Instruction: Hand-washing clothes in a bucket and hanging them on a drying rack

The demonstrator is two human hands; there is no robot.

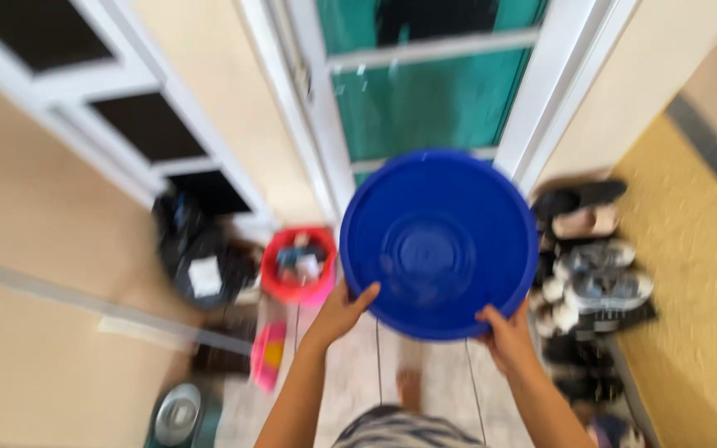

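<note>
A round blue plastic basin (439, 242) is held up in front of me, tilted so its inside faces the camera. My left hand (340, 314) grips its lower left rim. My right hand (504, 332) grips the lower right rim. The basin looks empty apart from a wet sheen. Both forearms reach up from the bottom of the view. The picture is blurred by motion.
Ahead is a white-framed door with green glass (425, 91). A red bucket with items (299, 265) and a dark bag (197, 253) sit at the left. Several shoes (595, 265) line the yellow wall at the right. My bare foot (409, 386) stands on the tiled floor.
</note>
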